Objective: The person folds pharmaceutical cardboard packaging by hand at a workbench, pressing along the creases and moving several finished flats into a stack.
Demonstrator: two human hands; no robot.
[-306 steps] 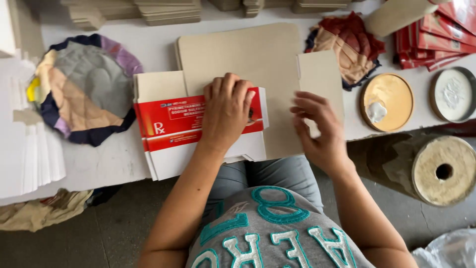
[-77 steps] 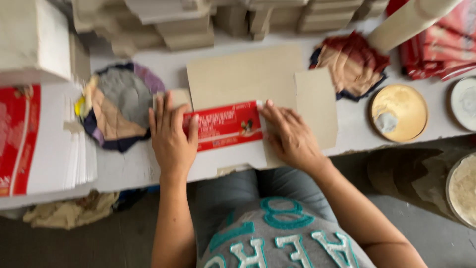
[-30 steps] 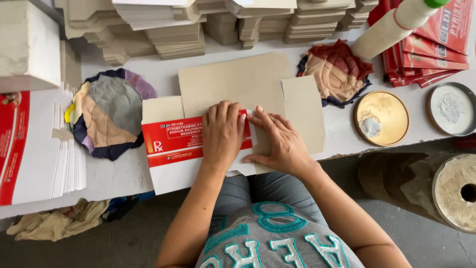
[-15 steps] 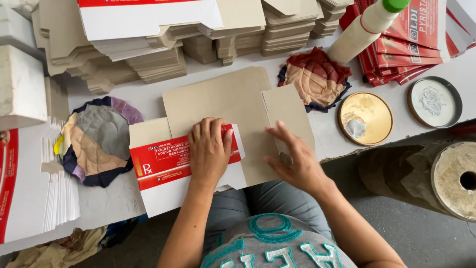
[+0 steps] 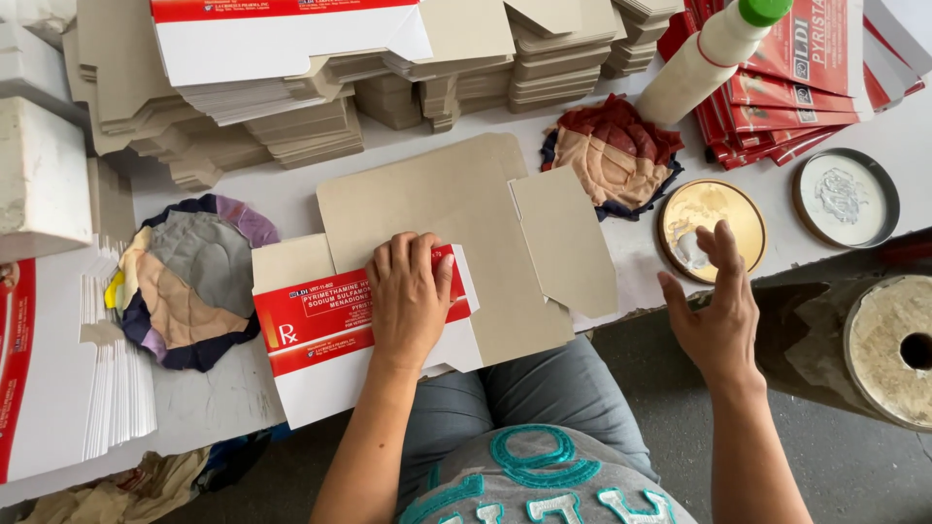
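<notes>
Stacks of flat grey cardboard blanks (image 5: 311, 126) line the far side of the white tabletop (image 5: 291, 199). A round patchwork cloth pad (image 5: 189, 281) lies at the left, a smaller red-and-tan cloth pad (image 5: 614, 155) beside a white bottle with a green cap (image 5: 709, 58), with a white-filled round lid (image 5: 845, 197) near the right edge

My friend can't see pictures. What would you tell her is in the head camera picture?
A person's left hand presses flat on a red and white folded carton lying on a brown cardboard sheet. Their right hand reaches toward a round gold lid on the white table, with cardboard stacks behind.
</notes>
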